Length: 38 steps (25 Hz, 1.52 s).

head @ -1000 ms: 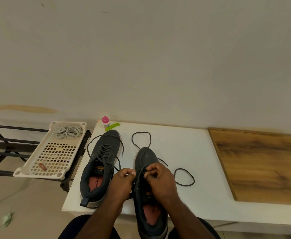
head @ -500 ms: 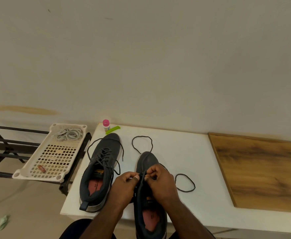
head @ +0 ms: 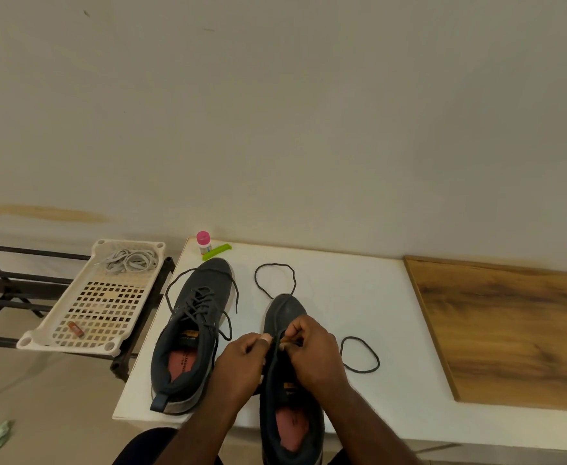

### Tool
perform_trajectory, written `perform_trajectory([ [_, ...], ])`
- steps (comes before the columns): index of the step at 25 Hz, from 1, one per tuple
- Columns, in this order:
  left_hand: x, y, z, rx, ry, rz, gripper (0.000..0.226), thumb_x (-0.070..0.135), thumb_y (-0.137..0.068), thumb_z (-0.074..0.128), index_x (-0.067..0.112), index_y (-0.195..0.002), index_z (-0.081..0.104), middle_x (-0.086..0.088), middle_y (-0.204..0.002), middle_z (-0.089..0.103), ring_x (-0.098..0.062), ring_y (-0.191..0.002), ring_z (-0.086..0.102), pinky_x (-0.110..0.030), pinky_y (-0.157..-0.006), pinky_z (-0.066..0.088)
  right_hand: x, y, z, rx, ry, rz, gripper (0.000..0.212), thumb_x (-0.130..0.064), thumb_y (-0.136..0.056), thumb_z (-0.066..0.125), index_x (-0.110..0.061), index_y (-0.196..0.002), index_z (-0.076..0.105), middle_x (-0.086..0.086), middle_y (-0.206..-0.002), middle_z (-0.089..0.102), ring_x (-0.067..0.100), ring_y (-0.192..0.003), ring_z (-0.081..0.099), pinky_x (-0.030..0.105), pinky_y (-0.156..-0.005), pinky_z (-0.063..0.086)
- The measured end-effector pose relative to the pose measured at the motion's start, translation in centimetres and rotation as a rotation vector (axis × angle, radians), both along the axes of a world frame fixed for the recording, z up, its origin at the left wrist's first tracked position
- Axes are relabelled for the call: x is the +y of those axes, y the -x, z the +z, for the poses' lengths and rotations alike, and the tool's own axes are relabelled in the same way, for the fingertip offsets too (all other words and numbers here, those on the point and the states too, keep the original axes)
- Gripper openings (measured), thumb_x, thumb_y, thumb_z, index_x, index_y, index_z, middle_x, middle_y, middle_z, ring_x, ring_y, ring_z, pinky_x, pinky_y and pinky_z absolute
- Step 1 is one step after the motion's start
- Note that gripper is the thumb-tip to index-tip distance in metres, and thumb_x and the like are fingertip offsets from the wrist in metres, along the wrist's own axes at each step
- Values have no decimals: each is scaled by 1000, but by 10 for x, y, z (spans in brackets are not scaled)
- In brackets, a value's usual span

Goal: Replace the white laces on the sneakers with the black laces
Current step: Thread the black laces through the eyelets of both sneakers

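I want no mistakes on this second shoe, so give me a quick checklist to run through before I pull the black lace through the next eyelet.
1. Both hands on the lace: ok. The left hand and right hand pinch the black lace over the right sneaker.
2. Slack available: ok. Loose loops lie on the white table ahead of the toe and to the right.
3. Lace free of knots: cannot tell; the hands hide part of it.
4. Correct eyelet chosen: cannot tell; the fingers cover it.
5. Left sneaker laced in black: ok, ends untied.
6. White laces out of the way: ok, in the tray.
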State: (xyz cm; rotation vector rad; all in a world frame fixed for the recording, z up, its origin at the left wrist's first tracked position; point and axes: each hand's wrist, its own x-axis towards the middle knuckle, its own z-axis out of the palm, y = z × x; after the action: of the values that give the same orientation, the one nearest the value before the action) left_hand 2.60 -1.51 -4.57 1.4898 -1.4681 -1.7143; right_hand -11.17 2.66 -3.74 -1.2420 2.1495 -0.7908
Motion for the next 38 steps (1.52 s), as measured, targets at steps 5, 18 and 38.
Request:
perform_trajectory([
  [5,-6,0,-11,-92,91,-75,20,19,-97,54,33,-92,67,-2,-79,73,-18,-75,73,-46,-73,62,-2,-1,1,76,-7,29,24,-10,-88,60,-31,-80,53,-10,-77,61,7,-72,61,20,-62,52],
  [18,-6,4,-14,-83,250,-40,12,21,-92,64,26,-82,70,4,-77,71,-8,-71,67,-31,-69,57,43,-17,4,189,100,127,29,-50,-94,49,-41,-119,59,-27,-113,56,-2,-107,43,19,-93,42],
  [38,1,2,21,425,61,548,14,13,-99,41,7,-101,53,-5,-79,67,-21,-81,72,-39,-75,58,52,-28,-21,163,104,117,45,-38,-96,46,-34,-141,52,-17,-138,57,11,-125,44,28,-105,39],
])
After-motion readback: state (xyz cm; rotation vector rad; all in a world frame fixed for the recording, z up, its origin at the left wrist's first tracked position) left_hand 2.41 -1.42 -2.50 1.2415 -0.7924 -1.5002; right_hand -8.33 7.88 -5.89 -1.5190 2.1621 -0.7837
